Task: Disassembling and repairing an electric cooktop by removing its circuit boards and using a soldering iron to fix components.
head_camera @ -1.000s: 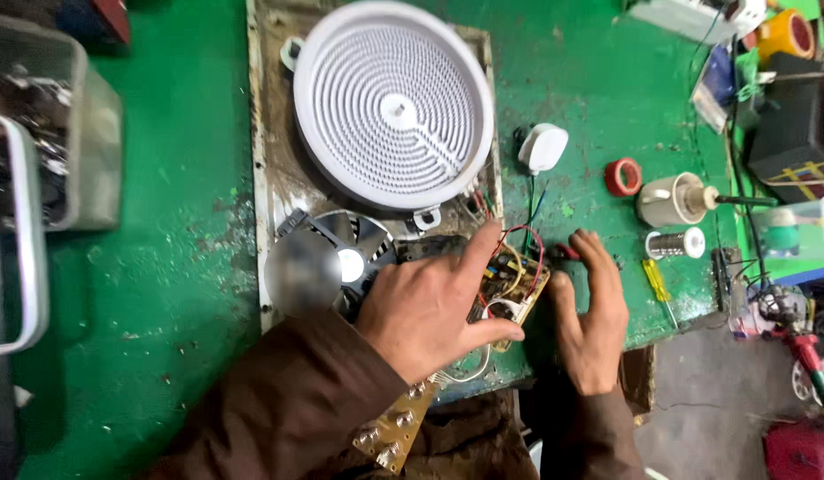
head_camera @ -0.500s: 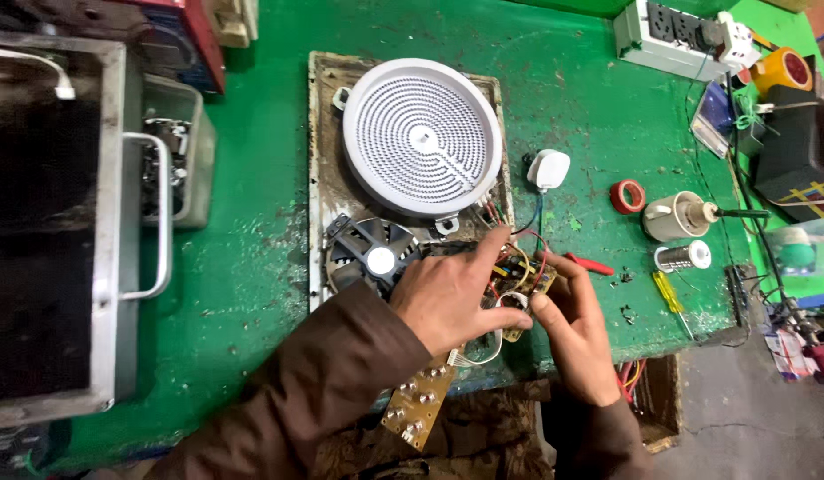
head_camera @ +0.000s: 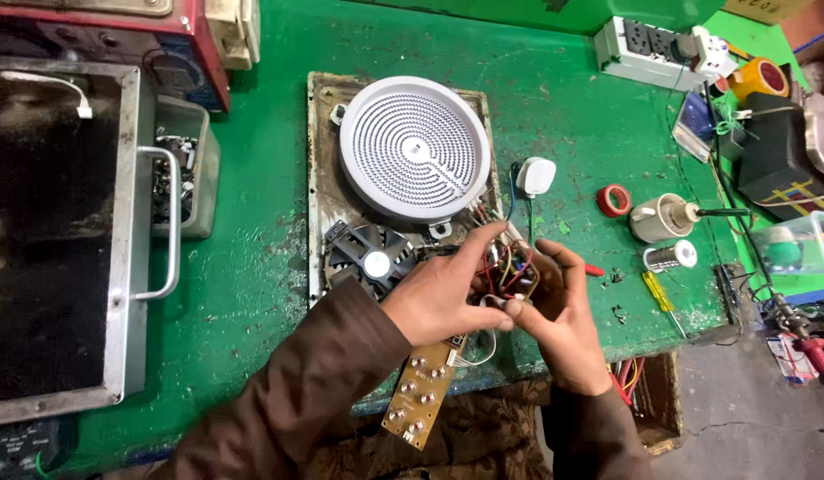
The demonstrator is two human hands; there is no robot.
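Observation:
An opened cooktop base (head_camera: 318,178) lies on the green bench, with a round white coil plate (head_camera: 414,147) on top and a black fan (head_camera: 370,258) below it. My left hand (head_camera: 443,298) and my right hand (head_camera: 554,302) meet over the base's lower right corner. Together they grip a small circuit board with red, yellow and black wires (head_camera: 509,271). A tan button board (head_camera: 421,391) hangs over the bench's front edge under my left wrist.
A metal case with a handle (head_camera: 119,240) fills the left. To the right lie a white plug (head_camera: 536,175), a red tape roll (head_camera: 613,200), a solder spool (head_camera: 669,258), a yellow screwdriver (head_camera: 656,292) and a power strip (head_camera: 643,49).
The view has shifted left and pulled back, bringing the metal case into sight. Both hands have lifted the wired board slightly off the base.

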